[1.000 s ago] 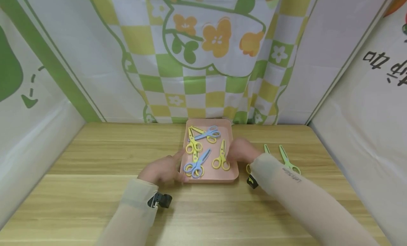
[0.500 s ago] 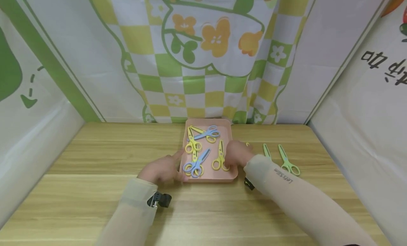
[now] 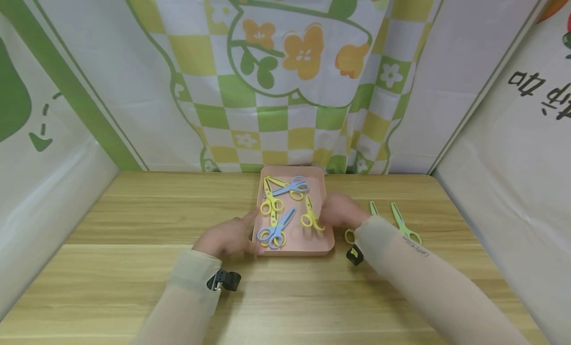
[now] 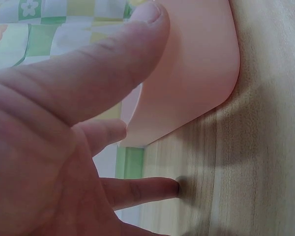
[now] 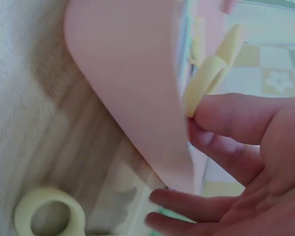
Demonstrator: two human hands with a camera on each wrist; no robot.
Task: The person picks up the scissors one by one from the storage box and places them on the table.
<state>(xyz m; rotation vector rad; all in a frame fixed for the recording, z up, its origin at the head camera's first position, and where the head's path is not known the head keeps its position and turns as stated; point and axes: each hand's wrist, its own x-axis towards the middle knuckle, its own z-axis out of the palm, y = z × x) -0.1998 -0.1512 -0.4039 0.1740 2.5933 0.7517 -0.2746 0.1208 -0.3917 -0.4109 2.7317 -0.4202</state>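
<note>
My right hand [image 3: 341, 210] is over the right rim of a pink tray [image 3: 296, 247]. In the right wrist view its thumb and forefinger pinch a handle of yellow scissors [image 5: 206, 81], with the other fingers spread outside the tray wall. Those scissors [image 3: 308, 211] are tilted, handles raised, in the head view. My left hand [image 3: 227, 237] touches the tray's front left corner, thumb at the rim and fingers fairly straight in the left wrist view. Left of the held pair, blue scissors [image 3: 287, 220] lie across yellow ones; more yellow scissors [image 3: 269, 199] and blue scissors [image 3: 294, 186] lie behind.
On the table right of the tray lie green scissors [image 3: 400, 221], another green blade [image 3: 373, 207] and a yellow handle [image 3: 350, 236], partly hidden by the right forearm. A patterned cloth [image 3: 294, 132] hangs right behind the tray.
My right hand dipped to the left into the tray, took hold of the yellow scissors and moved back right. The scissors' handles have risen and blur. My left hand has kept its place.
</note>
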